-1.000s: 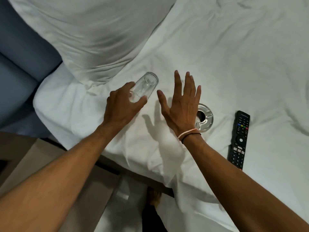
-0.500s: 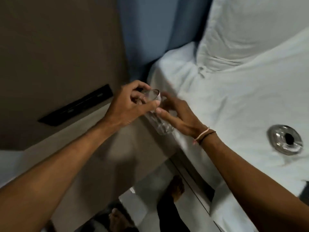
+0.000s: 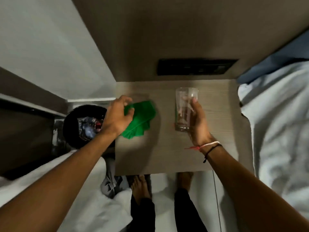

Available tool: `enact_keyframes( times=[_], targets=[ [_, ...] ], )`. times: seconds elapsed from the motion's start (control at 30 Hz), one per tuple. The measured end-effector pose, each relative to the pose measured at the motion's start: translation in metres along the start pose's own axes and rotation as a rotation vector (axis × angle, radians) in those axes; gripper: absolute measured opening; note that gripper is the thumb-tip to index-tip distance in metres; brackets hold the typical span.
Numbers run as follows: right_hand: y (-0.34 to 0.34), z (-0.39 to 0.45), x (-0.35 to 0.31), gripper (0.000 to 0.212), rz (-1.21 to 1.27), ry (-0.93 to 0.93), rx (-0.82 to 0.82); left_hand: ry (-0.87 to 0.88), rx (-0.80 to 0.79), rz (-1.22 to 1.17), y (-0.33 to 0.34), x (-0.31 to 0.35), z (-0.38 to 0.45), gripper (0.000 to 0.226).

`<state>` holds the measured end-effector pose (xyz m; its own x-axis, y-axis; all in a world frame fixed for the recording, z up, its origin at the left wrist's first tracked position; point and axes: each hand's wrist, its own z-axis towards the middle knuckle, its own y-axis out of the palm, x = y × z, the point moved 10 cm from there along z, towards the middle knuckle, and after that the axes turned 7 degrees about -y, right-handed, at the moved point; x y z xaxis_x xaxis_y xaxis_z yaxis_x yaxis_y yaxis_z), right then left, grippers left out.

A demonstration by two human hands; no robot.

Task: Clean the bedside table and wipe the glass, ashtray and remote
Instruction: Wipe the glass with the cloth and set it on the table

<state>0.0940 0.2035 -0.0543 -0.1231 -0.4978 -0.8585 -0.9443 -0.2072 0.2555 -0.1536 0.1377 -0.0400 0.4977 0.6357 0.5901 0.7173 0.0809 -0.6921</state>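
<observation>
Right hand [image 3: 197,121] grips the upright glass [image 3: 185,109] over the bedside table [image 3: 167,153]. Left hand [image 3: 117,116] pinches a green cloth [image 3: 142,119] lying on the tabletop, left of the glass.

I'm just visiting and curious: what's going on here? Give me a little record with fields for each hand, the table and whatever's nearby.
left hand: gripping a green cloth that lies on the table
right hand: holding a clear glass upright, over or on the table; contact cannot be told
table: light wood top, only the cloth and glass on or over it
wall panel: dark strip above the table
bin: black, left of the table, rubbish inside
bed: white sheets, right of the table
ashtray, remote: not in view
</observation>
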Motion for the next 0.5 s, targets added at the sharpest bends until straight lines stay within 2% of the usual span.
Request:
enact_keyframes(
  times=[0.1, 0.3, 0.4, 0.5],
  targets=[
    [0.002, 0.014, 0.037, 0.049, 0.139, 0.117, 0.010, -0.027, -0.082, 0.228, 0.023, -0.044, 0.005, 0.061],
    [-0.007, 0.024, 0.075, 0.054, 0.301, 0.248, 0.018, 0.053, -0.193, 0.480, 0.047, -0.034, 0.042, 0.077],
    [-0.005, 0.023, 0.077, 0.044, 0.294, 0.288, -0.010, -0.011, -0.240, 0.536, 0.044, -0.031, 0.055, 0.066],
    [0.000, 0.019, 0.077, 0.036, 0.309, 0.328, -0.005, -0.076, -0.284, 0.333, 0.036, -0.030, 0.049, 0.045]
  ],
)
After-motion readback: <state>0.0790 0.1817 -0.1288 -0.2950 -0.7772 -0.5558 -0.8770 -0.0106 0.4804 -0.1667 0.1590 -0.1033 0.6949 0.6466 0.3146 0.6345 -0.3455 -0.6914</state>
